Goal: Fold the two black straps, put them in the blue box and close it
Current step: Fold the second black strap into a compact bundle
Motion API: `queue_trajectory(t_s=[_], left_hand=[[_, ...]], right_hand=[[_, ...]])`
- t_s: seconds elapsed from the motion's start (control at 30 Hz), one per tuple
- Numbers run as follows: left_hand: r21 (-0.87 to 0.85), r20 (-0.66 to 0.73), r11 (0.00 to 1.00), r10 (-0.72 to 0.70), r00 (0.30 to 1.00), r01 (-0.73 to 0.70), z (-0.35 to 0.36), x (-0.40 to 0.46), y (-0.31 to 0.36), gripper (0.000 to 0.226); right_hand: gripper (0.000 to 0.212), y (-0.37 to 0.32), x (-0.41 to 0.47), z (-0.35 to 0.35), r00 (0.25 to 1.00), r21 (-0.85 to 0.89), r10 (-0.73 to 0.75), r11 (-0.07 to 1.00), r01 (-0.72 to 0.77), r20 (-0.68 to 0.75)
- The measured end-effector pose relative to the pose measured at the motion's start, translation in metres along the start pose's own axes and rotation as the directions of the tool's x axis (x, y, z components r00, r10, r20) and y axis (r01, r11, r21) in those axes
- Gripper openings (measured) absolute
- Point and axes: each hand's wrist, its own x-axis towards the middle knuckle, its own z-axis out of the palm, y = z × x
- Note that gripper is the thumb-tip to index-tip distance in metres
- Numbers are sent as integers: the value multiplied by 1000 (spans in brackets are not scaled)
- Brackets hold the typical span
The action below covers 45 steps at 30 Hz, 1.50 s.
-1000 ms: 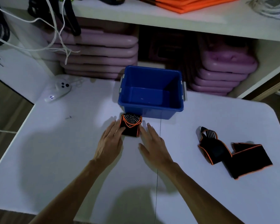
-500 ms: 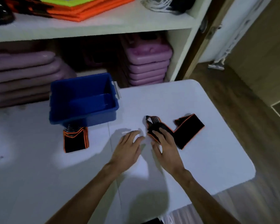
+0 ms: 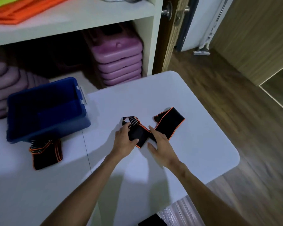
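My folded strap (image 3: 46, 154) is lying against the open blue box (image 3: 44, 108) — the unfolded strap (image 3: 168, 124) is sprawling right of it.

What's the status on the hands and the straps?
Left hand gripping unfolded black orange-trimmed strap; right hand open on it. Folded strap beside open blue plastic box. Nothing blocking.

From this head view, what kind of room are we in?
Likely an indoor storage or gear room: open white shelving stacked with purple plastic cases and folded orange fabric, a door beside it, wood flooring, and a white work table.
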Motion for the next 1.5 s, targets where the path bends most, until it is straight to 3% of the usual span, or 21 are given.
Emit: queue_trajectory(t_s=[0.07, 0.13, 0.23, 0.33, 0.47, 0.63, 0.73, 0.9, 1.0, 1.1, 1.17, 1.27, 1.33, 1.4, 1.43, 1.5], left_hand=[[75, 53, 997, -14, 999, 10, -3, 0, -1, 82], [190, 87, 979, 52, 995, -68, -9, -9, 1, 77], [387, 58, 860, 337, 940, -333, -26, -28, -1, 67], [530, 74, 722, 483, 873, -444, -44, -48, -15, 61], [576, 144, 665, 491, 859, -476, -63, -81, -49, 52], [560, 235, 648, 473, 849, -516, -76, -130, -96, 42], [535, 215, 669, 482, 849, -516, -83, -148, -110, 34], [565, 219, 660, 459, 861, -495, -98, -165, -134, 44], [592, 221, 636, 463, 858, -495, -104, -167, -143, 51], [605, 224, 607, 492, 841, -516, -106, -163, -138, 60], [607, 219, 582, 531, 818, -540, -104, -158, -128, 64], [600, 190, 568, 582, 791, -563, -96, -143, -101, 54], [572, 188, 585, 589, 786, -575, -85, -126, -80, 44], [548, 183, 602, 592, 785, -581, -67, -108, -58, 36], [534, 179, 613, 591, 787, -582, -56, -98, -47, 36], [494, 183, 635, 591, 786, -593, -36, -82, -25, 41]], right_hand=[[61, -4, -4, 1, 1000, 28, -18, 999, 18, 5], [54, -6, -10, 4, 996, 48, -63, 997, 61, 59], [56, -5, -17, 12, 984, 19, -89, 996, 87, 152], [49, -3, -16, 20, 979, -81, -177, 979, 186, 99], [41, -9, -3, 27, 959, -302, -282, 915, 266, -9], [39, -12, 18, 34, 964, -471, -265, 846, 248, 30], [40, -14, 30, 30, 971, -600, -223, 766, 229, 85], [43, -14, 51, 20, 995, -719, -75, 689, 95, 60], [43, -14, 54, 17, 994, -684, -70, 721, 109, 84], [34, -13, 49, 12, 974, -474, -192, 851, 225, 119], [28, -8, 46, 2, 970, -336, -243, 912, 234, 17], [32, 1, 48, -22, 959, -319, -215, 936, 148, -186], [40, 6, 51, -41, 955, -349, -127, 937, 27, -267], [45, 19, 58, -58, 951, -296, 99, 936, -189, -294], [49, 24, 59, -66, 936, -258, 206, 924, -282, -285], [57, 36, 63, -75, 933, -215, 285, 918, -332, -220]])
